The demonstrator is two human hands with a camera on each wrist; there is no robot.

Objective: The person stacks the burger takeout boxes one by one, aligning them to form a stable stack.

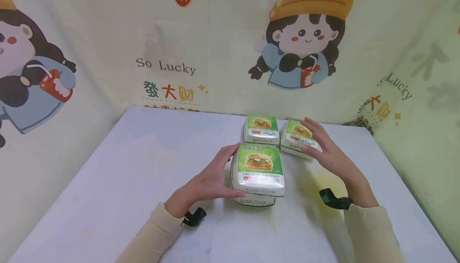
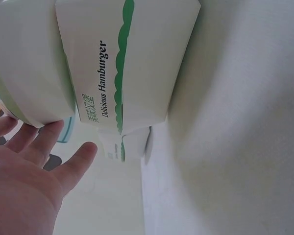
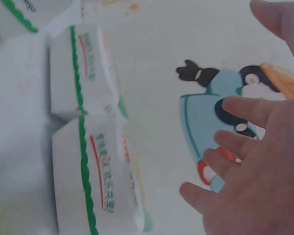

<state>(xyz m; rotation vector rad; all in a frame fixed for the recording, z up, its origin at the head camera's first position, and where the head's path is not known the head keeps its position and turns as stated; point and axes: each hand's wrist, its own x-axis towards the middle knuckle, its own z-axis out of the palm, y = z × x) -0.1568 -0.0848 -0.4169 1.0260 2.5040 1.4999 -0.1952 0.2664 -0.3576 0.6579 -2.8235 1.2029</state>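
In the head view my left hand (image 1: pixel 212 175) holds a white and green hamburger box (image 1: pixel 258 169) by its left side, thumb at the front corner and fingers toward the back. That box sits over a lower hamburger box (image 1: pixel 253 201), whose front shows beneath it. The left wrist view has the fingers against the side of the upper box (image 2: pixel 29 63), beside the lower one (image 2: pixel 132 63). My right hand (image 1: pixel 330 155), fingers spread and holding nothing, is over the back right hamburger box (image 1: pixel 298 135). In the right wrist view the right hand (image 3: pixel 255 161) is apart from the boxes.
Another hamburger box (image 1: pixel 261 129) stands behind the stack, left of the back right one. The white table (image 1: pixel 143 175) ends at a cartoon-printed cloth backdrop (image 1: pixel 223 55), which also hangs along the left and right sides.
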